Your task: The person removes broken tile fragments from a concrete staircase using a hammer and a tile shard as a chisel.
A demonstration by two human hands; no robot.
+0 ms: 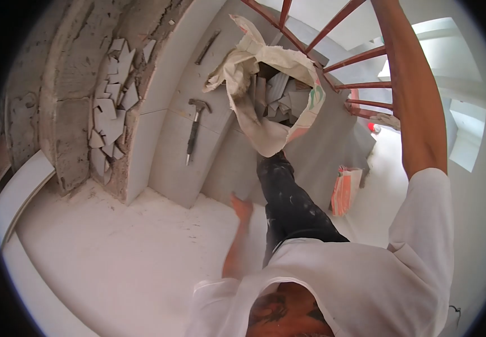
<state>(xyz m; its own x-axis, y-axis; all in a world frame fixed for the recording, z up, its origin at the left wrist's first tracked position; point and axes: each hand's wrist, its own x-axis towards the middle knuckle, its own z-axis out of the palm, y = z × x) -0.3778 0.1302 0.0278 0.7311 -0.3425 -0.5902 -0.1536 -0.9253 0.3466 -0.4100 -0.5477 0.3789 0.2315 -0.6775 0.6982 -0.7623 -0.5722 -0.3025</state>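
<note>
My left hand (242, 208) hangs low beside my leg, slightly blurred, near the edge of a grey tiled step. Its fingers look apart and I see nothing in them. My right arm (423, 101) reaches up past a red metal railing (361, 58); its hand is beyond the top edge. In front of my leg stands a white woven sack (248, 121), its mouth wide, with broken tile pieces (279, 92) inside. A hammer (193, 131) with a dark handle lies on the step left of the sack.
More broken tile pieces (111, 112) lie along a rough concrete ledge on the left. A dark narrow bar (207, 48) rests on an upper step. An orange and white bag (345, 190) is at right. Long white boards (24, 191) lean at far left.
</note>
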